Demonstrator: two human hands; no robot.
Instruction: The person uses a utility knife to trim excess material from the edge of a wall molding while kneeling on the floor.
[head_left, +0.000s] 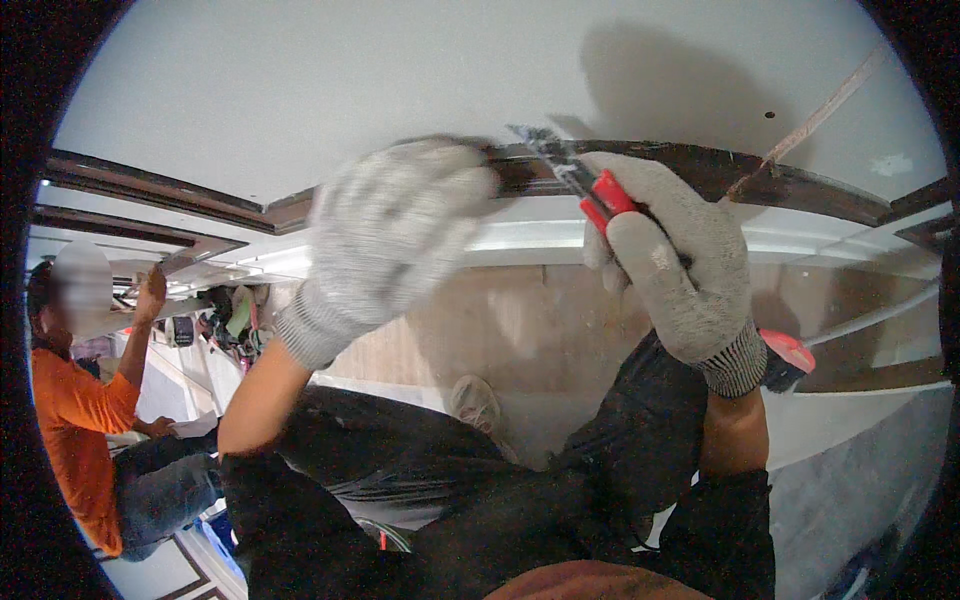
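- Your right grip is closed around a red-handled tool, thumb and fingers wrapping the red part, which probably keeps the glove clear of the dark, roughened head.
- That head points away from the grip, up and to its left, an angle that seems to leave its working end free; you can't tell from here whether it touches anything.
- Your left grip is raised to the left of the tool, too blurred to tell whether it is open, closed or holding something.
- Just beyond both grips runs a dark strip edging a pale panel; holding both hands before it likely keeps it within easy reach.
- Below the right grip, toward its right, a red-and-black object lies apart from your hands.
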